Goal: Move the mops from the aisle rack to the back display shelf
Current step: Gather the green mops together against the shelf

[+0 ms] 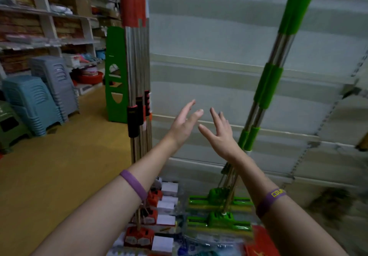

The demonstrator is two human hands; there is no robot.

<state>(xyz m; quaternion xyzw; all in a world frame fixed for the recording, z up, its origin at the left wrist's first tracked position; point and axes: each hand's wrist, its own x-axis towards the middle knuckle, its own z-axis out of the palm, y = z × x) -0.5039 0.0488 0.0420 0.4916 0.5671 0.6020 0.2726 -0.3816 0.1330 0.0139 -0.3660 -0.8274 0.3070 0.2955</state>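
The left hand (184, 124) and right hand (221, 134) are raised with fingers spread wide, holding nothing, just left of two green-sleeved steel-poled sponge mops (281, 46) leaning on the pale metal shelf (209, 68). These look light but long and likely to swing. The foam sleeves (267, 86) offer a non-slip grip. Red-gripped mops (137, 116) stand further left.

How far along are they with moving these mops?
Two green mops and a bunch of red mops already stand at the pale shelf. Nothing is in hand: the left hand and right hand are both open and empty. The aisle rack is out of view, so what's left is unclear.
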